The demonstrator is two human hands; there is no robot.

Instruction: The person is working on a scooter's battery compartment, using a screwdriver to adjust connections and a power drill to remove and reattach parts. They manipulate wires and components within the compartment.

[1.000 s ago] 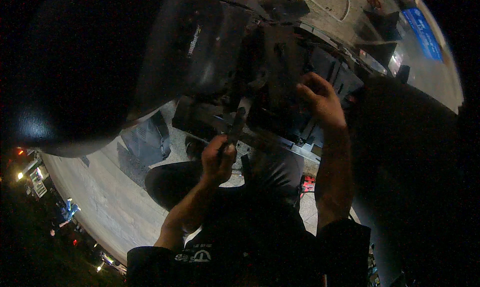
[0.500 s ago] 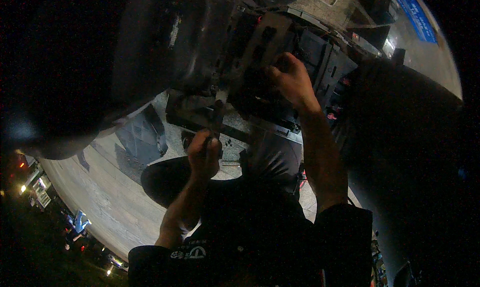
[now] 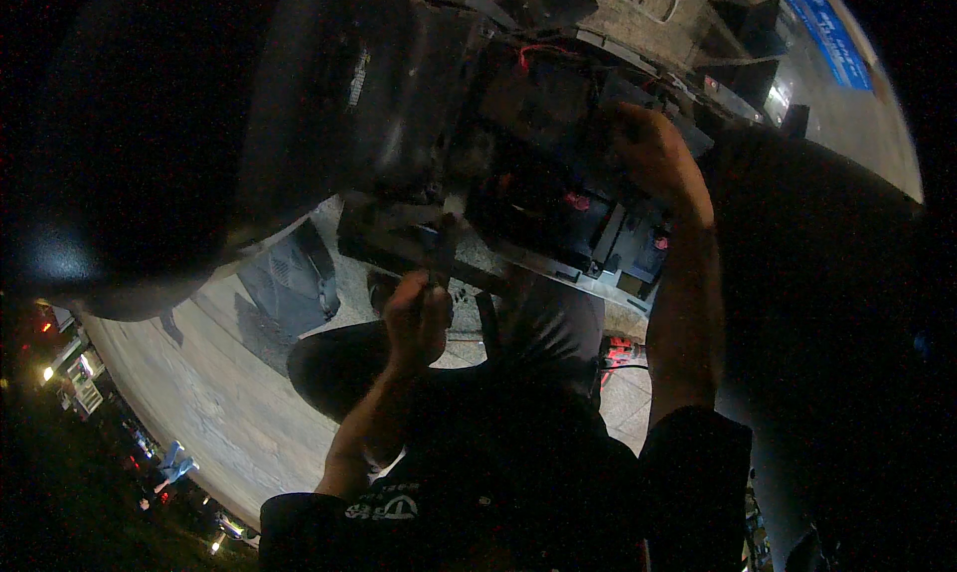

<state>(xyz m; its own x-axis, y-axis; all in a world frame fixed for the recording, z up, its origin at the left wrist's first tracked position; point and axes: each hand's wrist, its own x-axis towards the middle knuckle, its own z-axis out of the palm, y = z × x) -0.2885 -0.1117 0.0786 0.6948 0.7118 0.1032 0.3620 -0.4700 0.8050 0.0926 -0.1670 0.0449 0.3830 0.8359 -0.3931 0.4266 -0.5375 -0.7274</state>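
Note:
My left hand (image 3: 419, 308) is closed around a narrow dark strip (image 3: 444, 233) at the lower left of an open compartment. My right hand (image 3: 653, 148) has curled fingers at the compartment's upper right, against dark parts; what it grips is hidden in shadow. Below it sit black blocks (image 3: 538, 213) with red fittings (image 3: 576, 201) and a metal rail (image 3: 623, 298) along their near edge. Red wires (image 3: 538, 52) run at the compartment's back.
A large black molded body (image 3: 169, 124) fills the upper left; another dark bulk (image 3: 817, 273) stands right. A dark mat (image 3: 284, 283) lies left on pavement. A red tool (image 3: 620, 353) lies by my leg. A blue sign (image 3: 827, 34) is upper right; a distant person (image 3: 174, 467) is lower left.
My right hand has moved to the right. The dark panel that was under it has shifted, uncovering the black blocks and red fittings. My left hand still holds the strip.

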